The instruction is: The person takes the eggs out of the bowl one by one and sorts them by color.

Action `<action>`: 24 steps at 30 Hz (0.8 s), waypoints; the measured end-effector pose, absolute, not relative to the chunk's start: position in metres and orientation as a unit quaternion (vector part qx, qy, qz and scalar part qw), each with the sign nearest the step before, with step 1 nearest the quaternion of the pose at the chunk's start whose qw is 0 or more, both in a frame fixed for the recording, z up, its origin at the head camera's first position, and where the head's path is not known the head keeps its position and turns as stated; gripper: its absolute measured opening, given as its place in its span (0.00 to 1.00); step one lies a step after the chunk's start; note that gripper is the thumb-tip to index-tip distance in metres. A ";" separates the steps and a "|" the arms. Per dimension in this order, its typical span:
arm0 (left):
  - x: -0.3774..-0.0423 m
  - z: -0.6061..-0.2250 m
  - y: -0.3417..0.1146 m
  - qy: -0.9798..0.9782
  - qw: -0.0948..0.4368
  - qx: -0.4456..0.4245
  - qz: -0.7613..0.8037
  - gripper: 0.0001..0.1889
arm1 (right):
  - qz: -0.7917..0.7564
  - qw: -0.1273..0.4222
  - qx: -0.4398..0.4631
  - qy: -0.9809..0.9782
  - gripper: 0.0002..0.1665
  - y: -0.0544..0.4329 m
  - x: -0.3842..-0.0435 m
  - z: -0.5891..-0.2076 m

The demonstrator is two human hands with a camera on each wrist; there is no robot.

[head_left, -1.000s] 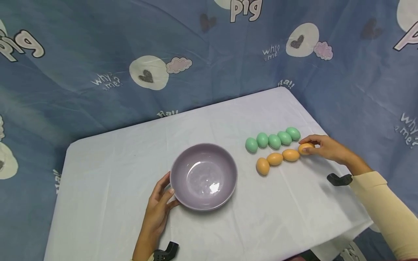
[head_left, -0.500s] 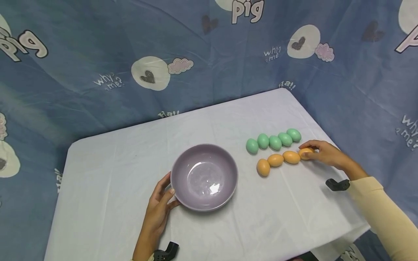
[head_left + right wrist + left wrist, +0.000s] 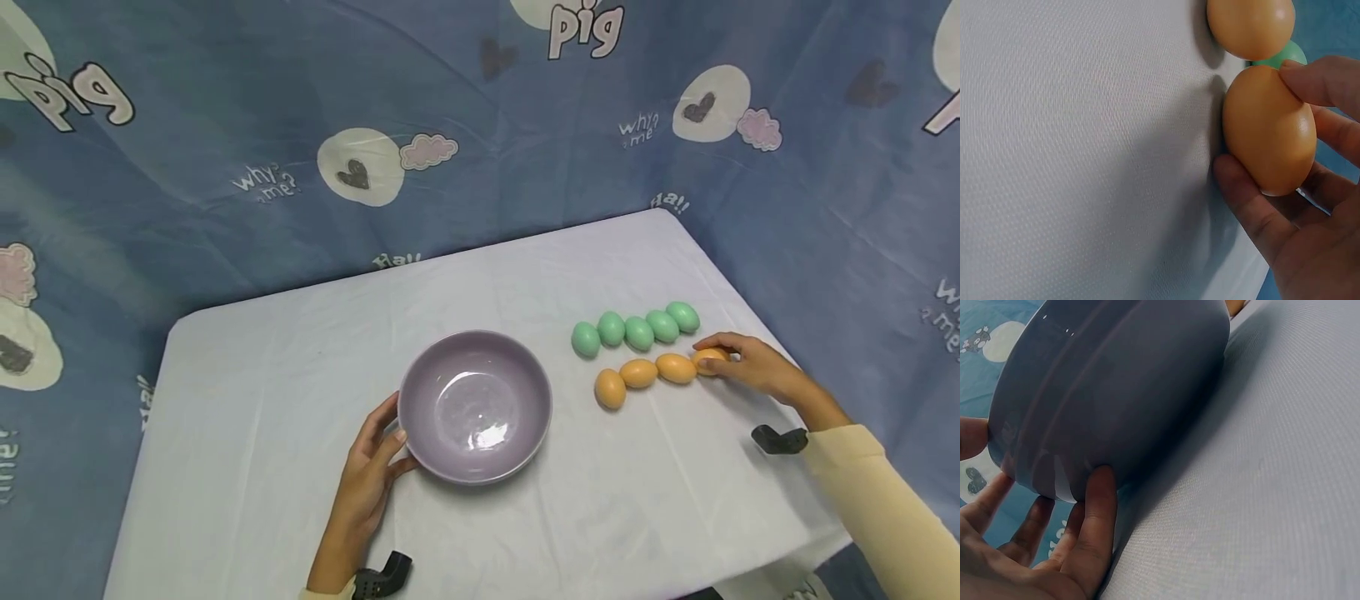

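Note:
A glossy purple bowl (image 3: 476,354) stands on the white-covered table, left of the eggs. My left hand (image 3: 365,479) holds the bowl's near left side; in the left wrist view, fingers (image 3: 1099,512) spread against its outer wall. At the right end of a row of orange eggs, my right hand (image 3: 757,367) grips the last orange egg (image 3: 1270,128) between thumb and fingers, at the tabletop. The neighbouring orange egg (image 3: 676,368) lies right beside it. Behind runs a row of green eggs (image 3: 639,333), several in number and close together.
A white cloth (image 3: 285,400) covers the table. Its back edge meets a blue printed curtain (image 3: 247,217), which also hangs along the right side near my right hand. A black wrist-worn piece (image 3: 780,439) sits at my right sleeve.
My right hand's fingers have settled around the end orange egg, which lies at the same place in the row. My left hand and the bowl hold still; the head view shifts slightly.

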State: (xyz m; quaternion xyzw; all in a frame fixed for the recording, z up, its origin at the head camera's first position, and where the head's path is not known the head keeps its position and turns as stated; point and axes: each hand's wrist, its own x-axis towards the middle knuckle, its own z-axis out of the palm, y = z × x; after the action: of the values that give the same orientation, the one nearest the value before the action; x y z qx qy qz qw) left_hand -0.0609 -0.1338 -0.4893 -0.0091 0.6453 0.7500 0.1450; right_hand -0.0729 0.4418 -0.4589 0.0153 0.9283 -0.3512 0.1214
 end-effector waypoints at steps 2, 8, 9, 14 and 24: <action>-0.061 -0.489 -0.134 0.646 0.146 -0.006 0.749 0.29 | -0.350 0.122 0.019 0.928 0.26 0.441 -0.072 -0.460; -0.060 -0.489 -0.135 0.644 0.145 -0.011 0.751 0.29 | -0.347 0.125 0.035 0.929 0.29 0.438 -0.071 -0.460; -0.059 -0.489 -0.135 0.644 0.144 -0.011 0.751 0.29 | -0.347 0.124 0.036 0.929 0.29 0.437 -0.071 -0.460; -0.059 -0.488 -0.137 0.644 0.138 -0.010 0.752 0.29 | -0.345 0.123 0.043 0.930 0.31 0.432 -0.072 -0.462; -0.060 -0.488 -0.138 0.648 0.139 -0.011 0.749 0.28 | -0.323 0.107 0.009 0.940 0.30 0.427 -0.071 -0.458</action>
State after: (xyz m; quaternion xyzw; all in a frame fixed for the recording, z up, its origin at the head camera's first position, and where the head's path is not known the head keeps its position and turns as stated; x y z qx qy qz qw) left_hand -0.0598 -0.1384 -0.4880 -0.0106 0.6479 0.7489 0.1390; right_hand -0.0713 0.4273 -0.4580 0.0087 0.9404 -0.3228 0.1069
